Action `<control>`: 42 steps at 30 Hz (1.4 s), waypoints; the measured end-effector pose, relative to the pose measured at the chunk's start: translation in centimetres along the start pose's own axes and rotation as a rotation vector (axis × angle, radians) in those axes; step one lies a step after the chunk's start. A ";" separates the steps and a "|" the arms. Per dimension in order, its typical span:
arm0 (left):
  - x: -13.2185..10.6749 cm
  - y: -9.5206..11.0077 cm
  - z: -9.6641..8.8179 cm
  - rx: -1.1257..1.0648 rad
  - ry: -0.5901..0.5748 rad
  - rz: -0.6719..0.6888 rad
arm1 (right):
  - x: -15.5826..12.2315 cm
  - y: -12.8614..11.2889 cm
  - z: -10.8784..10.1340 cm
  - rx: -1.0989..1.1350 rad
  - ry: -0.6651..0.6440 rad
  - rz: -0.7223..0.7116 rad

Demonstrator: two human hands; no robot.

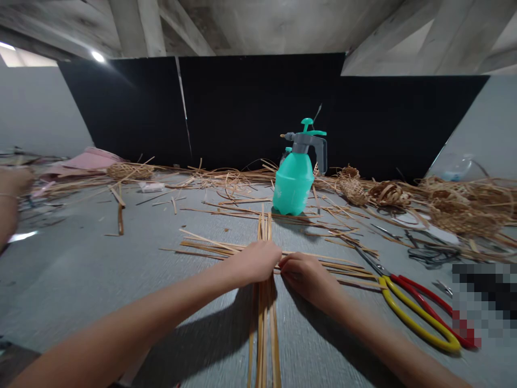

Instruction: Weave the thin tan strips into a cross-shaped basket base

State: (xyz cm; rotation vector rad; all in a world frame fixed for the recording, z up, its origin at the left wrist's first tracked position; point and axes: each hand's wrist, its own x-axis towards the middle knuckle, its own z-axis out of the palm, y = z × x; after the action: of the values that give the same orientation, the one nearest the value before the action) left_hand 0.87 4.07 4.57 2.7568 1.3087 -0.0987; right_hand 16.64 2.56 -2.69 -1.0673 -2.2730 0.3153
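Note:
Flat tan weaving strips cross each other on the grey table: lengthwise strips run toward me, and crosswise strips lie left to right. Over the crossing, my left hand is closed on the strips, its fingertips mostly hidden behind the knuckles. Just right of it, my right hand has its fingers pinched together at the edge of the crossing, on a strip. The two hands nearly touch. Both cover the middle of the weave.
A teal spray bottle stands behind the weave. Large scissors with red and yellow handles lie at right. Woven baskets and loose strips line the back. Pink sheet material lies at back left. Another person's arm shows at the left edge.

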 end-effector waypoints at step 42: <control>1.0 -3.2 1.2 -0.120 0.082 0.174 | 1.0 -1.4 0.1 -0.104 0.041 0.143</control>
State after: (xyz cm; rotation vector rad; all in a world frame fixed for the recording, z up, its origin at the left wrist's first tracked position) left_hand -1.05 6.75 3.11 2.7826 1.0480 0.1019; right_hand 15.26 2.45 -1.70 -1.2816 -2.2020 0.2333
